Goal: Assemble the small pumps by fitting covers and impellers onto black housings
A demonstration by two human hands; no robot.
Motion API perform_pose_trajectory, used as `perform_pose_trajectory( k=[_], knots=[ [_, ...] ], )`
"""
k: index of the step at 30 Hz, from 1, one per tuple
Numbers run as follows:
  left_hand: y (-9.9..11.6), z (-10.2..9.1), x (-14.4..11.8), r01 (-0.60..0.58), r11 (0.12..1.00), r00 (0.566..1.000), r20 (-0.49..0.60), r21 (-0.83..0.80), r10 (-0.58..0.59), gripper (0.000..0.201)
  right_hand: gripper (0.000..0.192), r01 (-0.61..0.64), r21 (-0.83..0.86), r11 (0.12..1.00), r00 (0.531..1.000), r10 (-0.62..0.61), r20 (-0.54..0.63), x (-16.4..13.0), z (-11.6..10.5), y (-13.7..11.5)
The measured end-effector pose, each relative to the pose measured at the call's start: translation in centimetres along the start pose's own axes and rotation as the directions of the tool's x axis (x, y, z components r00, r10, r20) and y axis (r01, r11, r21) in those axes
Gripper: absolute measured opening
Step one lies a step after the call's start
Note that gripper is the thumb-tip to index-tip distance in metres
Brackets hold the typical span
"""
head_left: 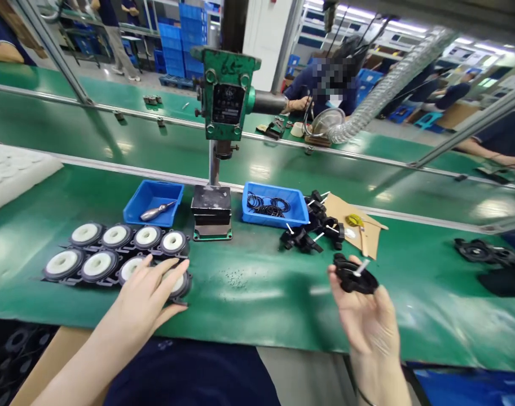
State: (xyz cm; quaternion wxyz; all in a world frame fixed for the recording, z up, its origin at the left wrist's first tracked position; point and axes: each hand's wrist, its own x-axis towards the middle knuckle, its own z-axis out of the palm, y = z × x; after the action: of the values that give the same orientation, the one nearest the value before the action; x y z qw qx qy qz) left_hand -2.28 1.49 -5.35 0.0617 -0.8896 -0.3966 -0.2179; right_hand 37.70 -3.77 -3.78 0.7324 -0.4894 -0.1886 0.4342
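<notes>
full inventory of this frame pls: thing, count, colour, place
Round parts: eight, black rims with white centres, two rows at front left of the table.
Press: one, green, centre back.
Left tray: one, blue, left of the press, holding a metal tool.
Right tray: one, blue, right of the press, holding black rings.
Loose black parts: a pile, count unclear, right of that tray.
Cardboard sheet: one, brown, behind the pile.
Table: green.
Co-worker: one, dark blue top, far side.
Left hand: resting on the front-row parts.
Right hand: holding one black part in its fingers.
</notes>
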Motion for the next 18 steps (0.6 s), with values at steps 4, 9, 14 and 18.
perform_pose_trajectory(
  k=[4,9,14,18],
  knots=[
    [2.5,1.6,1.4,-0.124,0.986,0.992,-0.021,-0.114,0.122,0.054,0.064,-0.285,0.178,0.942,0.933,0.23,0.275,-1.0,3.7,2.7],
    [3.8,5.1,3.4,-0.063,0.915,0.997,0.006,-0.398,0.071,0.065,0.05,-0.543,0.2,0.816,0.776,0.395,0.492,-1.1,8.0,5.3],
    [3.7,7.0,3.4,0.144,0.746,0.989,0.107,-0.65,-0.098,0.075,0.039,-0.565,0.09,0.82,0.719,0.436,0.541,-0.5,9.3,5.6],
    [3.9,6.7,3.1,0.217,0.642,0.976,0.161,-0.736,-0.146,0.075,0.042,-0.541,0.012,0.841,0.691,0.437,0.576,-0.1,9.0,5.8]
  ],
)
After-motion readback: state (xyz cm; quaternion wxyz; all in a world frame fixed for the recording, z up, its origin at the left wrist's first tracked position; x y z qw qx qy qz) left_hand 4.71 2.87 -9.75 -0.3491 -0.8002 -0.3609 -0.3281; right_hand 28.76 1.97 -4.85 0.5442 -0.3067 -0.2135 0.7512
